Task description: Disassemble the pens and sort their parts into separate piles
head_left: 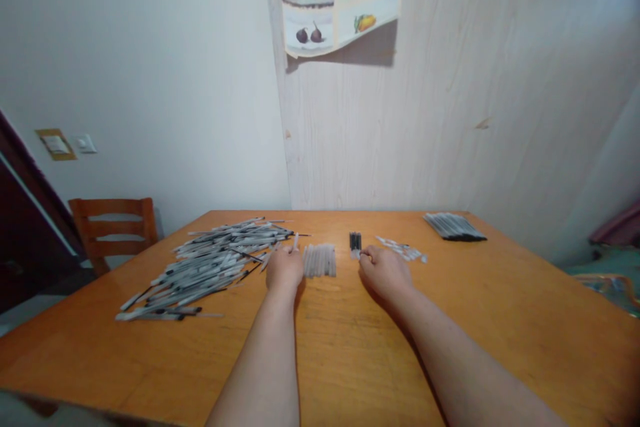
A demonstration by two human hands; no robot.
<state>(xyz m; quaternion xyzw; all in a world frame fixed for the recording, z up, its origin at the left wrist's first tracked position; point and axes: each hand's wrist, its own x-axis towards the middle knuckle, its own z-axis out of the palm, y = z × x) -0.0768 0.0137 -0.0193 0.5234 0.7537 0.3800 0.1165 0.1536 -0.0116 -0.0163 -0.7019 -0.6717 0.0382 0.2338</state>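
Note:
My left hand (285,271) is closed around a thin, clear pen barrel (296,241) that sticks up past the fingers. Right beside it on the table lies a neat row of translucent pen barrels (320,260). With its fingers pinched together, my right hand (385,271) rests by a small row of black pen caps (355,241); whatever the fingertips hold is too small to make out. Behind that hand are scattered short whitish pieces (407,251). To the left of my left hand spreads a large loose pile of pens and pen parts (210,267).
An orange-brown wooden table (340,353) carries everything. At its back right lies an aligned bundle of clear pens with black ends (455,227). A wooden chair (117,223) stands at the left. Behind the table is a wall with a fruit picture sheet (340,0).

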